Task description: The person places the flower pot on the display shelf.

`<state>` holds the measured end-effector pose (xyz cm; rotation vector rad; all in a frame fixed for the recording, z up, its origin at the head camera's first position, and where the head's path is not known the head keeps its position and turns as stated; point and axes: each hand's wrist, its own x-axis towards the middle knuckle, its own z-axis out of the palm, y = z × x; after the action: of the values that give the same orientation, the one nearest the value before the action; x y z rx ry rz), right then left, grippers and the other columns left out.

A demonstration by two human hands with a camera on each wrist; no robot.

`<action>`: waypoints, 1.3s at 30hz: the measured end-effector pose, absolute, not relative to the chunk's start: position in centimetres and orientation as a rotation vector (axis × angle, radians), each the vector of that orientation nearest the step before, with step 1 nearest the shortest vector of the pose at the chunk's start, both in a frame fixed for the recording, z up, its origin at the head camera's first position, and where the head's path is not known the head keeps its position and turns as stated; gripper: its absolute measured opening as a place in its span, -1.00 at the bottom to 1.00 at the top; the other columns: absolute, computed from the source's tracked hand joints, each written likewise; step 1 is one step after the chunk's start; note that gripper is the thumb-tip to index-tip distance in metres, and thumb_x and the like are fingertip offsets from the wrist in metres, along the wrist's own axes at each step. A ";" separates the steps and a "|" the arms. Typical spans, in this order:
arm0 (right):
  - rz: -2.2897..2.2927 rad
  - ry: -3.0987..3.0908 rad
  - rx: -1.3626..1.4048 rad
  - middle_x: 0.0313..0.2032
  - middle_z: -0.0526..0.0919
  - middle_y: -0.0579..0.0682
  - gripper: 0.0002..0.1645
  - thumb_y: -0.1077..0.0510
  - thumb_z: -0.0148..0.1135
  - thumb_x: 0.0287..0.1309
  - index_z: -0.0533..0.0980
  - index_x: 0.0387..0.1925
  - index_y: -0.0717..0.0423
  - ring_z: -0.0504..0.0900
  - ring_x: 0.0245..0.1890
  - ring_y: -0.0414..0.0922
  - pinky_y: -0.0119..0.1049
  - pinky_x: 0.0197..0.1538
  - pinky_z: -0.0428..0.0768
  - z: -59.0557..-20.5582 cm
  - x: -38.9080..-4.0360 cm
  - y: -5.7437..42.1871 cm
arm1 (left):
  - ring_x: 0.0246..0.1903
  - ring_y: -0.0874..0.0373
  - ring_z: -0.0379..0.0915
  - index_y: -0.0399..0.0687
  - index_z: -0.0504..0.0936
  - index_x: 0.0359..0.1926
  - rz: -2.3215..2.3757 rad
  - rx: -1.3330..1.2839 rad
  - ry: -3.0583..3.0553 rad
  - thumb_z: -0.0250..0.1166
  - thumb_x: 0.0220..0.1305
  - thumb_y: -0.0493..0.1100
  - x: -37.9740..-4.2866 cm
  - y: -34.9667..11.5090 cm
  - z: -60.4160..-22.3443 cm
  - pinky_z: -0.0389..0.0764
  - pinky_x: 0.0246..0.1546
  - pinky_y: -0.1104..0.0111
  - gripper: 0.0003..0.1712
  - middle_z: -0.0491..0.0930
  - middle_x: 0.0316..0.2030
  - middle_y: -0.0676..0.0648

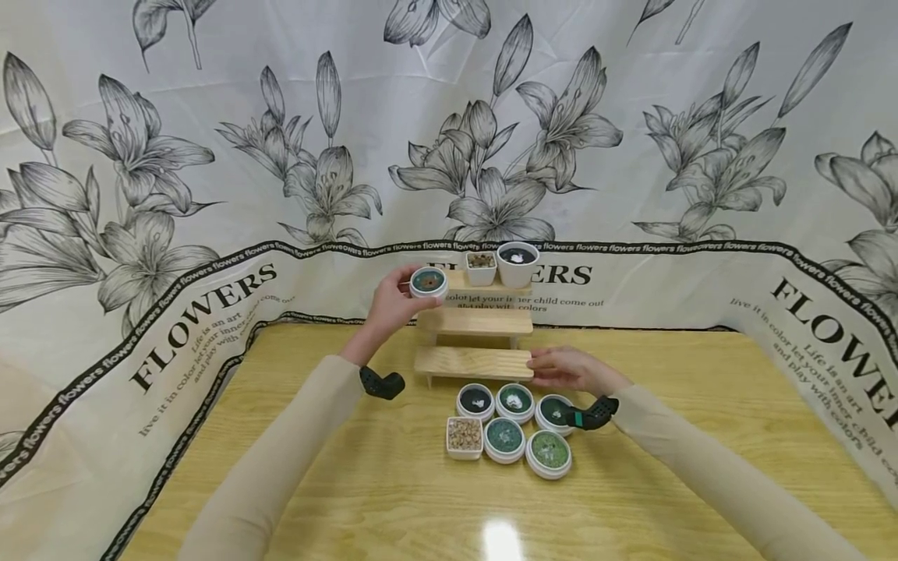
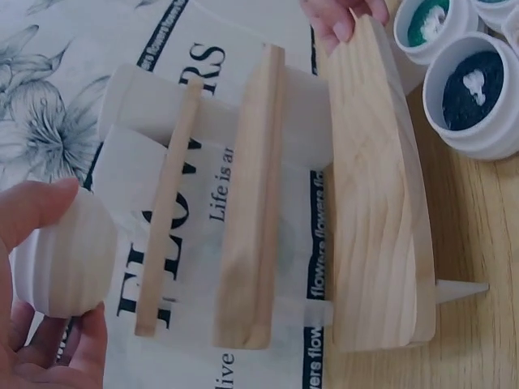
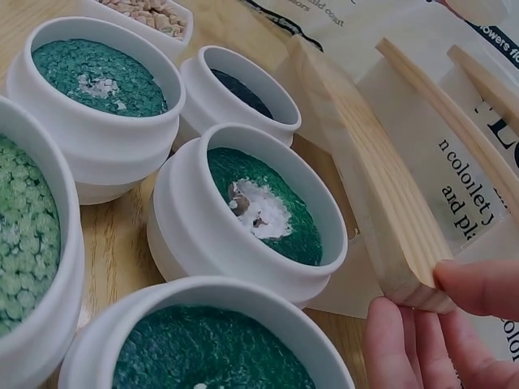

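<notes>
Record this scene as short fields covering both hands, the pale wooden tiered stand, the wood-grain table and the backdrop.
Left hand: grips a round white pot with teal filling near the top shelf's left end
Right hand: pinches the right end of the pale wooden bottom shelf
On top shelf: square white pot of pebbles, left; round white pot with dark filling, right
On wood-grain table: five round white pots, one square white pot of beige pebbles
Backdrop: white cloth, black-line flowers, lettering
</notes>
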<state>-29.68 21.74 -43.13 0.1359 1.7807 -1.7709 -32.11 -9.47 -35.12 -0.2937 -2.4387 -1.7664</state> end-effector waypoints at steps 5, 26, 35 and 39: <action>-1.784 1.774 0.118 -0.26 0.57 -0.02 -0.25 0.35 0.00 0.31 -0.07 0.41 0.46 0.62 -0.31 -0.25 -0.43 -0.07 0.66 -43.4 -29.6 21.9 | 0.03 -0.03 0.43 -0.16 0.40 0.26 -1.763 -0.310 -2.416 0.48 -0.01 -0.23 -32.8 -9.4 -35.6 0.50 0.08 0.19 -0.23 0.48 0.13 -0.18; -1.781 1.877 0.117 -0.23 0.57 0.03 -0.25 0.35 0.06 0.28 -0.02 0.38 0.51 0.63 -0.33 -0.25 -0.42 -0.14 0.68 -44.2 -29.7 21.5 | 0.06 -0.07 0.44 -0.19 0.39 0.26 -1.697 -0.342 -2.420 0.49 -0.02 -0.24 -35.2 -8.6 -36.2 0.48 0.13 0.13 -0.21 0.48 0.13 -0.21; -1.782 1.857 0.049 -0.22 0.57 0.02 -0.26 0.37 0.03 0.29 -0.04 0.36 0.57 0.63 -0.31 -0.27 -0.41 -0.08 0.67 -44.5 -29.5 21.8 | 0.04 -0.06 0.44 -0.19 0.41 0.24 -1.709 -0.288 -2.404 0.48 -0.02 -0.26 -35.9 -7.8 -36.7 0.52 0.08 0.16 -0.24 0.48 0.14 -0.20; -1.777 1.853 0.024 -0.20 0.58 0.02 -0.26 0.36 0.03 0.30 -0.05 0.36 0.58 0.64 -0.30 -0.28 -0.39 -0.05 0.66 -44.3 -29.5 21.8 | 0.04 -0.06 0.45 -0.19 0.41 0.25 -1.710 -0.273 -2.398 0.48 -0.02 -0.26 -36.3 -7.7 -36.7 0.53 0.08 0.17 -0.24 0.49 0.13 -0.20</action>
<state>-29.55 21.82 -44.35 0.0236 1.8532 -1.7772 -36.26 -7.71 -36.67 -0.2729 -2.3976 -1.7098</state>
